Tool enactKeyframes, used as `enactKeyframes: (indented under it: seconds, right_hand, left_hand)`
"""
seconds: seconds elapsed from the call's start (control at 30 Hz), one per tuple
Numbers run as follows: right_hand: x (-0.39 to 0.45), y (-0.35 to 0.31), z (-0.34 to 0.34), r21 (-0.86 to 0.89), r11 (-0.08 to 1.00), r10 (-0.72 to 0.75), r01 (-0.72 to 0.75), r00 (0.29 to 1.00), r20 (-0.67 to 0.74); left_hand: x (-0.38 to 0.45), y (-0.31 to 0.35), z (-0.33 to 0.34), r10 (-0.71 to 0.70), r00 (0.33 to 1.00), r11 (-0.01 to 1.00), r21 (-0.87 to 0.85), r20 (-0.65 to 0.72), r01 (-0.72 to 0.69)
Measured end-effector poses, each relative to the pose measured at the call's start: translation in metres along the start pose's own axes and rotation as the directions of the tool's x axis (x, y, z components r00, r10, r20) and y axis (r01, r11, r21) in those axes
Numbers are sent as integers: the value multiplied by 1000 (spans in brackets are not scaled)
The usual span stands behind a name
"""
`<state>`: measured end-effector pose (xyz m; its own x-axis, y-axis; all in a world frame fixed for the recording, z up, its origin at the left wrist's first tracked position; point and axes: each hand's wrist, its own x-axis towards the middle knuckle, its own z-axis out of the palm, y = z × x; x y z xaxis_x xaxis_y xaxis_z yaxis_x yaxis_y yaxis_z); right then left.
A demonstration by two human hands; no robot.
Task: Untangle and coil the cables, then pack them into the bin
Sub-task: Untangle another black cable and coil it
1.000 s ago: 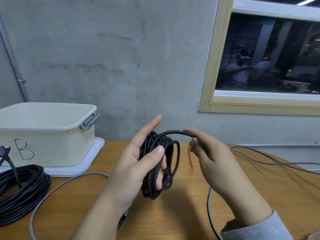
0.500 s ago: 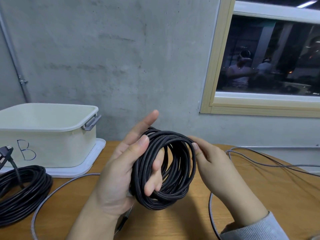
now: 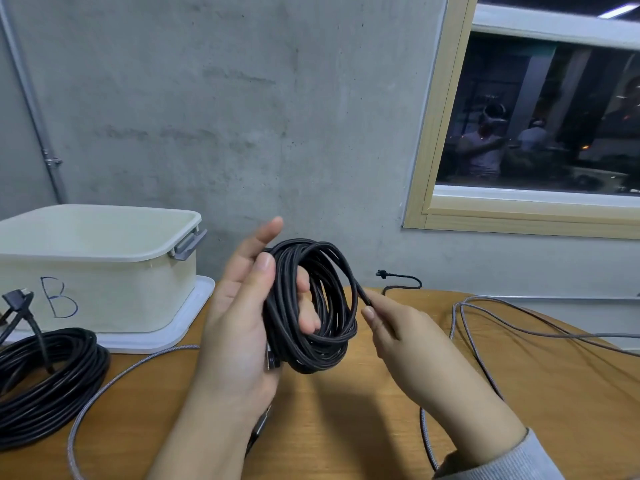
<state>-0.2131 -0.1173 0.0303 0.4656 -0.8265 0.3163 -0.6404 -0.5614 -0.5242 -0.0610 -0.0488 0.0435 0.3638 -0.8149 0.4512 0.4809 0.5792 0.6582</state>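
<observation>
Black braided cable coil hangs above the middle of the wooden table, looped round the left hand, whose thumb and fingers clamp its strands. Just right, the right hand pinches the free tail, whose plug points left. Tucking that tail snugly round the bundle should keep it from springing loose. Far left stands the bin, a second black coil before it.
</observation>
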Motion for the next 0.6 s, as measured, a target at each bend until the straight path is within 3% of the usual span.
enactKeyframes:
  seconds: [0.13, 0.23, 0.3, 0.33, 0.43, 0.6]
  right_hand:
    - [-2, -4, -4, -34, 999, 0, -1, 1000, -26]
    - [0, 1, -10, -26, 1000, 15, -18, 994, -104]
    - [-1, 3, -11, -21, 1000, 7, -10, 995, -104]
    - [-1, 2, -11, -25, 1000, 3, -5, 996, -86]
    - [-3, -1, -8, -66, 998, 5, -7, 1000, -27]
    - [-7, -10, 2, -141, 989, -29, 45, 993, 113]
  left_hand:
    - [1, 9, -6, -42, 995, 993, -106, 89, 51]
    - [5, 16, -17, -117, 896, 922, -289, 428, 258]
    - [3, 15, -16, -113, 867, 904, -311, 485, 293]
    - [2, 13, -12, -116, 898, 926, -281, 425, 253]
    - [-2, 10, 5, -81, 995, 981, -169, 62, 90]
    - [3, 5, 0, 69, 972, 996, -47, -226, -82]
